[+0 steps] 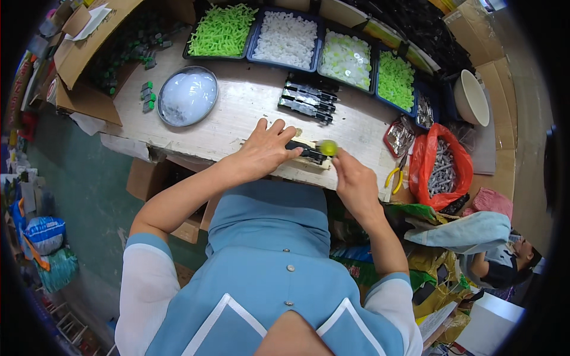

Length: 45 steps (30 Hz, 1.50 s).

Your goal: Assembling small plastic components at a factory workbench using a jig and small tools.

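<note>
My left hand [267, 149] lies over a black plastic part [310, 153] on a pale block [325, 164] at the table's front edge. Its thumb and fingers press on the part's left end, with the fingers partly spread. Close by on the right, my right hand [354, 183] is closed, thumb and forefinger pinched at a round yellow-green piece [327, 147]. That piece sits above the right end of the black part and looks slightly blurred. Whether the two touch, I cannot tell. Beyond my hands lies a row of similar black parts [307, 102].
Blue trays hold green pieces [221, 31], white pieces [285, 38] and yellow-green discs [346, 59]. A round dish [188, 95] stands left, near an open carton [89, 101]. Rightward are a red bag of metal screws [442, 169], yellow-handled pliers [395, 177] and another person [496, 264].
</note>
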Motion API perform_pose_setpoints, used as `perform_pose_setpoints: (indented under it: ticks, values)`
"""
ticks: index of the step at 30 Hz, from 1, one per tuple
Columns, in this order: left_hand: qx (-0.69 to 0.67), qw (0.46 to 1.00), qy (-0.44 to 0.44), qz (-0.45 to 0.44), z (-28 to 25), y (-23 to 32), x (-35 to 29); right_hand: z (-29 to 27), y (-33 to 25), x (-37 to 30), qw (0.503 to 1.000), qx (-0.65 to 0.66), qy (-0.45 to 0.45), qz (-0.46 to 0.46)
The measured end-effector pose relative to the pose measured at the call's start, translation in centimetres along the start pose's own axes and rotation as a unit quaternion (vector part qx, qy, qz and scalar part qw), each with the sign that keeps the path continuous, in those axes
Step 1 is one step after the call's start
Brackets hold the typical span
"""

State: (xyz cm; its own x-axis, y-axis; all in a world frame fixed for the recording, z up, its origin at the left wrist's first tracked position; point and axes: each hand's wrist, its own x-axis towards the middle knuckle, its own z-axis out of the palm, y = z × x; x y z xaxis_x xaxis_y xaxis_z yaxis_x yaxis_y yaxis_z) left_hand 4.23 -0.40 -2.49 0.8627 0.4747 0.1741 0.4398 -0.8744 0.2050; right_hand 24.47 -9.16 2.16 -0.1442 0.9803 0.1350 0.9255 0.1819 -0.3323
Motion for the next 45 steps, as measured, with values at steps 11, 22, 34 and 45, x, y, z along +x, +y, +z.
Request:
perform_pose_setpoints:
  ticks: [11,22,34,45]
  values:
    - [-0.155,0.987,-0.003,-0.052,0.2,-1.7,0.9,1.0,1.5,0.2,0.993,0.01,-0.105,0.052]
    - [-0.26,0.945,0.113,-0.162,1.1,-0.7,-0.1,1.8,-0.1,2.9,0.998,0.026,-0.052,-0.024]
    - [-0.092,0.941,0.311,-0.098,3.7,4.3,-1.9,1.1,-0.6,5.8,0.985,0.166,0.02,0.045]
    - [-0.108,0.952,0.281,-0.055,5.9,6.0,-1.6,3.4,-2.4,5.6,0.978,0.202,0.054,-0.018]
